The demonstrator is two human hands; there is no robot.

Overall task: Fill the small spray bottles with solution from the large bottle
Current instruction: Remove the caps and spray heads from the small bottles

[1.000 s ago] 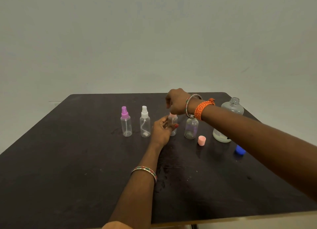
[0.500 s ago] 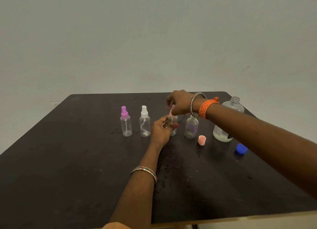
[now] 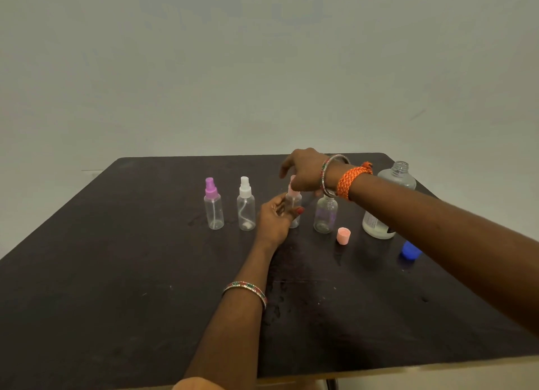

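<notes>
1. Dark brown flat wooden table (image 3: 116,302), plain grey wall (image 3: 262,68) behind it.
2. Row of small clear plastic spray bottles near the table's far middle, all upright. From left: one with purple spray top (image 3: 213,204), one with white spray top (image 3: 246,204), one with pale pink spray top (image 3: 293,205), then an uncapped small clear bottle (image 3: 325,215).
3. Left hand (image 3: 275,220) wraps the body of the pink-top bottle, fingers curled round it, red-painted thumbnail on its right side. Bottle stands on the table.
4. Right hand (image 3: 306,170) comes from the right, over the bottle, fingertips pinched on the pink spray top.
5. Large clear plastic bottle (image 3: 385,202) stands open at far right, partly behind the right forearm, with a little liquid at the bottom.
6. Small pink plastic cap (image 3: 343,235) lies on the table between the uncapped small bottle and the large bottle, nearer the camera.
7. Blue plastic cap (image 3: 409,251) on the table, near side of the large bottle, beside the right forearm.
8. Orange braided wristband (image 3: 351,179) and metal bangle (image 3: 331,175) on right wrist; beaded bangle (image 3: 246,290) on left wrist.
</notes>
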